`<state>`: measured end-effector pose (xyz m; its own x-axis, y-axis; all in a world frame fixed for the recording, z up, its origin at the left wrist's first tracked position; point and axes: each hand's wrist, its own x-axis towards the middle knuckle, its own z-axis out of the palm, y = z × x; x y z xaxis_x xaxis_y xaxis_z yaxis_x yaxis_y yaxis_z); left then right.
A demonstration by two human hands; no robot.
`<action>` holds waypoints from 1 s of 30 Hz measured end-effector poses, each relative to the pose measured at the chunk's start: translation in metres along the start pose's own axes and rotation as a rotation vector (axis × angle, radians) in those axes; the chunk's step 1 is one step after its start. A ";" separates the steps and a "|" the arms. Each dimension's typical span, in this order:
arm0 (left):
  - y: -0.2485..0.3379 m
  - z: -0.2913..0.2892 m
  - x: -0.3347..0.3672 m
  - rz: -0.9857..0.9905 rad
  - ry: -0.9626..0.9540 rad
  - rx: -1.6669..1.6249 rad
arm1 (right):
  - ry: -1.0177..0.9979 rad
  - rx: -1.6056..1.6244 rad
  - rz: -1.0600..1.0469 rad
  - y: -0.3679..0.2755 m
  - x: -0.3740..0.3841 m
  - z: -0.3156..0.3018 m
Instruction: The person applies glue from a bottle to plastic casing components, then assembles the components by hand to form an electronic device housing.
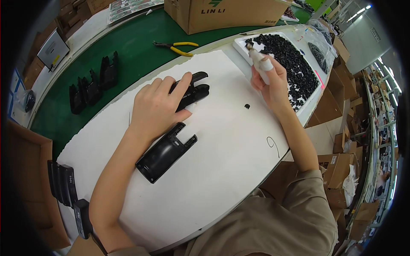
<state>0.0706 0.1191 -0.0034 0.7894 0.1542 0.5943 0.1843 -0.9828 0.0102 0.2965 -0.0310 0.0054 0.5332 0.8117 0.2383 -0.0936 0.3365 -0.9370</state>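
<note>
My left hand [156, 104] is closed over a black plastic housing [198, 93] with a forked end, pressing it to the white sheet. My fingers cover much of the housing. In my right hand [275, 87], raised at the near edge of the tray, is a small whitish bottle [258, 62] with a tapering, dark tip. Below my left hand lies a second black housing [164, 155], with a notch at its upper end. One small black part [247, 106] rests on the sheet between my hands.
A white tray [241, 45] of small black parts stands at right. Yellow-handled pliers [183, 45] and several black housings [109, 70] lie on the green surface. A cardboard carton [230, 17] is at the back. More black parts [62, 183] and an open box [30, 183] are at left.
</note>
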 end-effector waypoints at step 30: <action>0.019 0.002 0.003 0.047 0.036 0.104 | -0.112 -0.384 0.090 0.003 -0.012 0.016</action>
<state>0.0781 0.1011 -0.0030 0.7772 0.1021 0.6209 0.2084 -0.9728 -0.1009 0.2761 -0.0321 0.0040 0.4405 0.8838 0.1575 0.1962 0.0764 -0.9776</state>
